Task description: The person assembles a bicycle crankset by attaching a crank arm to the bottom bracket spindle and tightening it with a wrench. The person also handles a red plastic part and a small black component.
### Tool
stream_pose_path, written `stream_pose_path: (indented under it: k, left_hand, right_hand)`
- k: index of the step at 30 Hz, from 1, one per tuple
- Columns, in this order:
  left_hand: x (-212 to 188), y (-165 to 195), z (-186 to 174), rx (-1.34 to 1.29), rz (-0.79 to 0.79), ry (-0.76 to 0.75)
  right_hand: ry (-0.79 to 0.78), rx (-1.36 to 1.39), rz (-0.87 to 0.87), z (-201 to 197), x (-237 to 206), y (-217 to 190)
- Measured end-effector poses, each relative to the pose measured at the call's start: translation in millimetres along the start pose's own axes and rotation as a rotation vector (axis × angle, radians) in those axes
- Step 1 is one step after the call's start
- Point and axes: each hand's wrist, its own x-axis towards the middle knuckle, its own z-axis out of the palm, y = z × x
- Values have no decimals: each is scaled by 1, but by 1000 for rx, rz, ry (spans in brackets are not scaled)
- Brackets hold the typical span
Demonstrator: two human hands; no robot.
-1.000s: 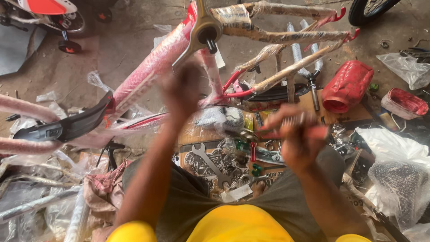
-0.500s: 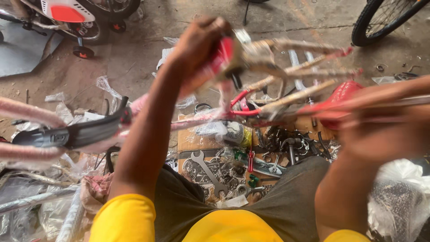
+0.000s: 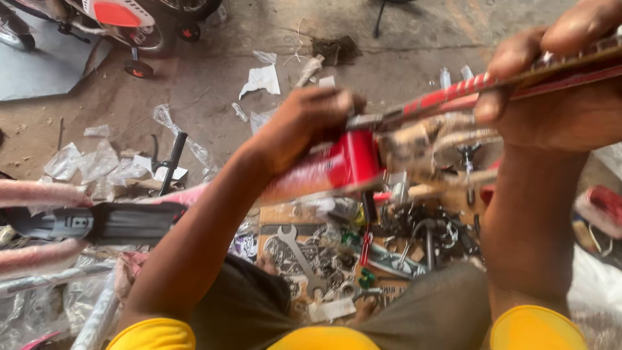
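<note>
Our left hand (image 3: 311,126) is closed around the red bike frame (image 3: 343,162) at its wrapped front end, held up over our lap. Our right hand (image 3: 557,97) grips a thin red bar (image 3: 453,94) close to the camera. Below lie a wrench (image 3: 299,256) and blurred metal parts (image 3: 427,227) on cardboard.

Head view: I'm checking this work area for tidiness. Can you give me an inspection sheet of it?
Surface: dusty concrete floor, flat cardboard underfoot.
Job's things: red bicycle frame, partly paper-wrapped, lifted.
Clutter: spanner, loose metal parts, plastic wrap, paper scraps.
Hands: left hand grips the frame's head end; right hand holds a tube.
Cables: nothing seen.
Surroundings: small bicycle with training wheels top left.
</note>
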Motion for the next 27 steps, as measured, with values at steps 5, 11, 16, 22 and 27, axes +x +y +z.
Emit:
stream_pose_path:
  k: [5,11,16,22,27]
  left_hand:
    - [-2,-7,3,-153,-78,-57]
    - [-1,-14,-3,-152,-91,-95]
    - [0,-13,-8,-30,-54,-98]
    - [0,-12,-9,-34,-13,-130]
    - [4,-23,-3,-15,11,-39]
  right_hand:
    - [-167,253,52,-40,10,2]
    - [-232,507,1,-27,-10,22]
    - [-278,479,45,-11,17,23]
    - [-78,-292,143,31,58,-6]
    - [-260,-494,358,122,160,46]
